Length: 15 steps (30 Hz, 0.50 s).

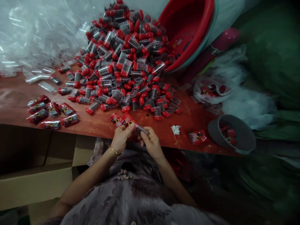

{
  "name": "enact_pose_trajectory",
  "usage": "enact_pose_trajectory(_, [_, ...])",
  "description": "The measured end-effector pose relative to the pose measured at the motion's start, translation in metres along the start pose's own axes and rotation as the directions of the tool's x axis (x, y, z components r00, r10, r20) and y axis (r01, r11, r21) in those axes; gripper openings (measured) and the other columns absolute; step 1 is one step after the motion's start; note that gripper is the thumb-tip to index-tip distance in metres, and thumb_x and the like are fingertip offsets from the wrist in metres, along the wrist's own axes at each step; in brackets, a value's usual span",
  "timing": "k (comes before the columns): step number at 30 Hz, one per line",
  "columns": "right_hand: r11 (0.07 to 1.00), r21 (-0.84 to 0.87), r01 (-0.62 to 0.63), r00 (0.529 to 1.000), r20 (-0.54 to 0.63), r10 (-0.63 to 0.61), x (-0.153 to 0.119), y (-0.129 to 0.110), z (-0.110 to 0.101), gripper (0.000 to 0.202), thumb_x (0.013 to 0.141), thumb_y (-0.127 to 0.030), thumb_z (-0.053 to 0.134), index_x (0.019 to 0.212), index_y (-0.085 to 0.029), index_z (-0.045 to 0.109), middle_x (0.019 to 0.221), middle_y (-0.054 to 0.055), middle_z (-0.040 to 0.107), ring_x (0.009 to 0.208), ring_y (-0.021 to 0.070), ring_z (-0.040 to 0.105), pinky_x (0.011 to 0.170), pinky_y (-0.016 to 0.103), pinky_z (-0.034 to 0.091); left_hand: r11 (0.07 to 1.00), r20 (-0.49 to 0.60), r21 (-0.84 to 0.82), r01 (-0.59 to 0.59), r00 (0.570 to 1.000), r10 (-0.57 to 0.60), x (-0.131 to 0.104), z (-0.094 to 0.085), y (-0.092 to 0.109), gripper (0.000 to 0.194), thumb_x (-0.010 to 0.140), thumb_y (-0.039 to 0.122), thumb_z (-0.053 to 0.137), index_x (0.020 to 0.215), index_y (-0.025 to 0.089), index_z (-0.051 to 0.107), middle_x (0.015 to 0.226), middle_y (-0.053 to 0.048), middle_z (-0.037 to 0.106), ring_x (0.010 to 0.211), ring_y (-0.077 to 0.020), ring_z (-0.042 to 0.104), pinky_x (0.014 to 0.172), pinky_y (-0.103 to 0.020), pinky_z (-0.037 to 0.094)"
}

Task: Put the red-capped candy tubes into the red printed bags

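At the table's front edge, my left hand [122, 137] pinches a red printed wrapper [127, 118]. My right hand [152, 142] is closed on the lower right end of a clear tube with dark contents [140, 128], which lines up with the wrapper. Whether the tube sits inside the wrapper I cannot tell. Another red printed wrapper [114, 118] lies flat just left of my fingers. Behind my hands rises a large pile of red-capped clear tubes [117, 68] with dark contents.
Several wrapped pieces [50, 124] lie at left. Clear empty sleeves [39, 34] heap at the back left. At right are a red basin [206, 34], a grey tub [214, 132], a red packet [198, 137], white bits [175, 129] and a plastic bag [211, 99]. An open cardboard box [35, 184] stands below.
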State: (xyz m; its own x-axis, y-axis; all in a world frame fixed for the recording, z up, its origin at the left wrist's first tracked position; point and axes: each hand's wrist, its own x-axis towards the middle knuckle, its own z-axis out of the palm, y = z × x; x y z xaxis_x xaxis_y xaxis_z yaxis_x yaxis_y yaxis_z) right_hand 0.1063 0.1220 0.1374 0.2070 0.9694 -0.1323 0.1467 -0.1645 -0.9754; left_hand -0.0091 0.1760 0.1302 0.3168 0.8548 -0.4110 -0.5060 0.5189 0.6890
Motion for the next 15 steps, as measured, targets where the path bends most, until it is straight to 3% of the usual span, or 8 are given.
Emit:
enact_pose_trajectory(5, [0.999, -0.018, 0.030, 0.995, -0.096, -0.032, 0.005, -0.003, 0.017, 0.027, 0.084, -0.046, 0.051, 0.089, -0.020, 0.046, 0.053, -0.009, 0.047, 0.037, 0.0053, 0.041, 0.037, 0.017, 0.033, 0.999, 0.146, 0.035, 0.012, 0.989, -0.017, 0.001, -0.001, -0.004, 0.039, 0.060, 0.051, 0.075, 0.063, 0.014, 0.062, 0.047, 0.003, 0.053, 0.040, -0.0077, 0.045, 0.041, -0.021, 0.037])
enact_pose_trajectory(11, [0.996, 0.088, -0.020, 0.997, 0.081, 0.013, 0.012, -0.006, 0.019, 0.031, 0.079, -0.045, 0.058, 0.096, -0.019, 0.052, 0.066, -0.003, 0.063, 0.047, 0.0086, 0.056, 0.050, 0.022, 0.047, 0.998, 0.074, 0.015, 0.065, 0.995, -0.066, 0.001, -0.014, 0.008, 0.041, 0.056, 0.049, 0.078, 0.059, 0.013, 0.059, 0.048, 0.003, 0.051, 0.042, -0.0076, 0.046, 0.041, -0.021, 0.036])
enact_pose_trajectory(15, [0.994, 0.069, -0.083, 0.995, 0.067, 0.079, 0.018, -0.001, 0.027, 0.031, 0.072, -0.048, 0.065, 0.075, -0.020, 0.050, 0.056, -0.004, 0.061, 0.042, 0.0099, 0.054, 0.044, 0.022, 0.045, 0.990, 0.124, -0.033, 0.135, 0.984, -0.130, -0.003, -0.020, 0.006, 0.042, 0.054, 0.049, 0.079, 0.060, 0.013, 0.058, 0.050, 0.002, 0.053, 0.044, -0.0082, 0.048, 0.045, -0.022, 0.040])
